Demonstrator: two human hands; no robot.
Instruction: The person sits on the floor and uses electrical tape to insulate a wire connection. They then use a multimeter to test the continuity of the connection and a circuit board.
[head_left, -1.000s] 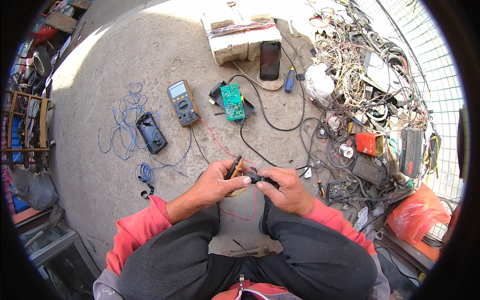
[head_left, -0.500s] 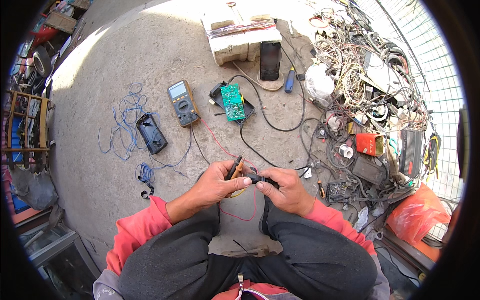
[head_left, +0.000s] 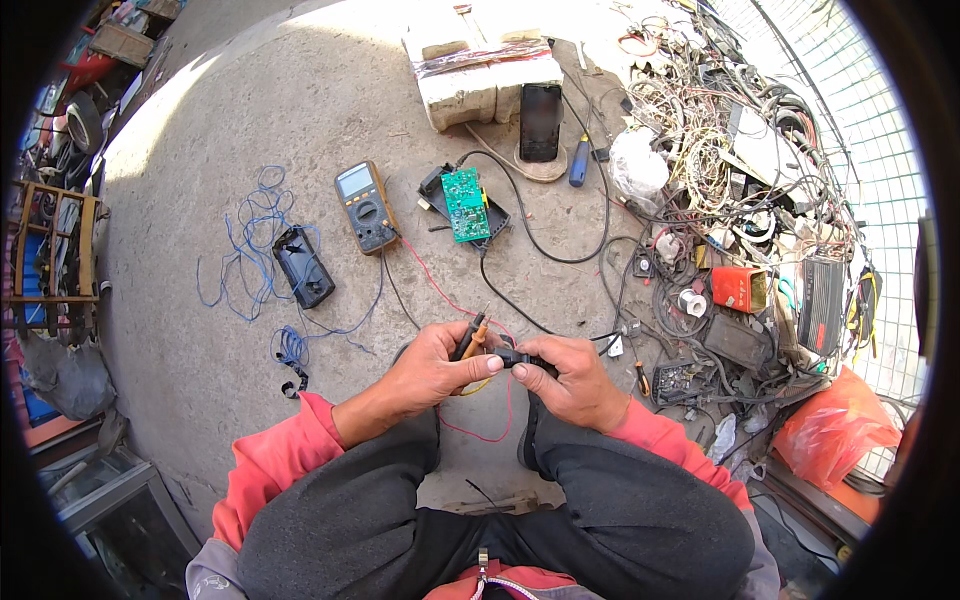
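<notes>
A concrete floor (head_left: 250, 130) carries everything, with a heap of tangled cables (head_left: 740, 170) along its right edge. Near the middle lie a yellow multimeter (head_left: 364, 207) and a green circuit board (head_left: 466, 204). Closest to the person's knees, the left hand (head_left: 432, 365) and right hand (head_left: 570, 378) meet, both clamped on a small black connector (head_left: 508, 355) with probes.
</notes>
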